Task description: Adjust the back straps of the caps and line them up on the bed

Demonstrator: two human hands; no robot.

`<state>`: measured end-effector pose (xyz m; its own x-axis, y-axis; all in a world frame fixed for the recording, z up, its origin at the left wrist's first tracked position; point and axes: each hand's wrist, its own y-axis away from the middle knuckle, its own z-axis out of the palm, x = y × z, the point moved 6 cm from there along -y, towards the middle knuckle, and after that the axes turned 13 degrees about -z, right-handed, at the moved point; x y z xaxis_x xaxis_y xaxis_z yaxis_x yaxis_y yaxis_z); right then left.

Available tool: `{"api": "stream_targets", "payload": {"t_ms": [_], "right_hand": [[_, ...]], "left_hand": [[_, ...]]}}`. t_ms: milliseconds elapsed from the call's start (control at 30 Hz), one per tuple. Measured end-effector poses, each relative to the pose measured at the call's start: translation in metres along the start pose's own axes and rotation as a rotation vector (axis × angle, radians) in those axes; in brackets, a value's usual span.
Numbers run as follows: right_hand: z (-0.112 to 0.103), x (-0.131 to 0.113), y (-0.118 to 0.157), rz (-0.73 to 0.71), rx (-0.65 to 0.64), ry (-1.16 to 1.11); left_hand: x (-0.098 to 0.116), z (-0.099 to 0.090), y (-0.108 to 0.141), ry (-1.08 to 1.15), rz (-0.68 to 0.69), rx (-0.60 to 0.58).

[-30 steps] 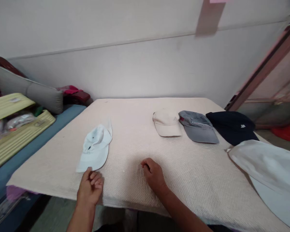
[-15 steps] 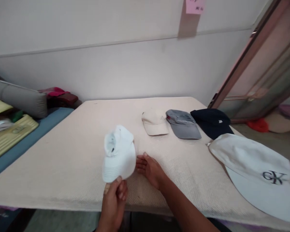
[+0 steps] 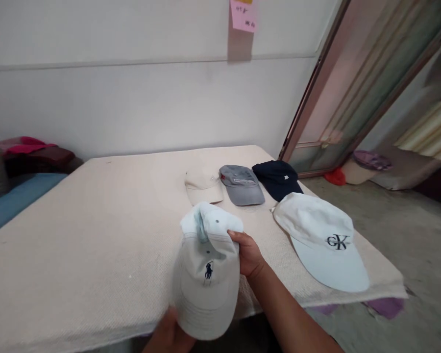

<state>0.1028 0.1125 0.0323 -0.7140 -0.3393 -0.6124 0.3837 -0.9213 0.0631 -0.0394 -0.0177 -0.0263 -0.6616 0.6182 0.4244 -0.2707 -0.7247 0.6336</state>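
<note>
Between my hands is a white baseball cap [image 3: 213, 289] with a small dark horse-and-rider logo, tilted brim toward me above the table's near edge. My right hand [image 3: 249, 252] grips the right side of its crown, thumb on top. My left hand [image 3: 172, 333] holds the left edge of the brim from below; its fingers are partly hidden. Beyond it on the table lie a cream cap [image 3: 205, 187], a grey cap [image 3: 242, 186] and a navy cap [image 3: 277, 177] in a row. A larger white cap [image 3: 321, 240] with a "CK" logo sits to the right.
The table [image 3: 95, 245] has a cream textured cover and stands against a white wall [image 3: 132, 108]. A pink note [image 3: 243, 17] hangs on the wall. At the right are a framed glass door [image 3: 338, 98] and a bin [image 3: 363, 166]; a blue surface [image 3: 25, 196] lies left.
The white cap has come nearer and turned its logo toward me. My right hand, apart from it before, now grips its crown. The view has swung right.
</note>
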Motion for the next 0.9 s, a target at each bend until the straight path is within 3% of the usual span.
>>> {"api": "stream_targets", "payload": {"t_ms": [200,333,567,800,900], "right_hand": [[-0.001,-0.007,0.013,-0.037,-0.134,0.023],[0.006,-0.004,0.022,0.025,-0.23,0.007],[0.002,-0.009,0.029,0.047,-0.265,-0.009],[-0.016,-0.006,0.022,0.09,-0.219,0.017],[-0.019,-0.004,0.017,0.084,-0.221,0.03]], "left_hand": [[0.03,0.029,-0.01,0.171,0.008,-0.086],[0.025,0.033,-0.024,0.179,-0.085,-0.011],[0.02,0.049,-0.025,0.059,-0.159,-0.041],[0.043,0.033,-0.022,0.237,0.032,0.146],[0.052,0.024,-0.022,0.204,0.069,0.101]]}}
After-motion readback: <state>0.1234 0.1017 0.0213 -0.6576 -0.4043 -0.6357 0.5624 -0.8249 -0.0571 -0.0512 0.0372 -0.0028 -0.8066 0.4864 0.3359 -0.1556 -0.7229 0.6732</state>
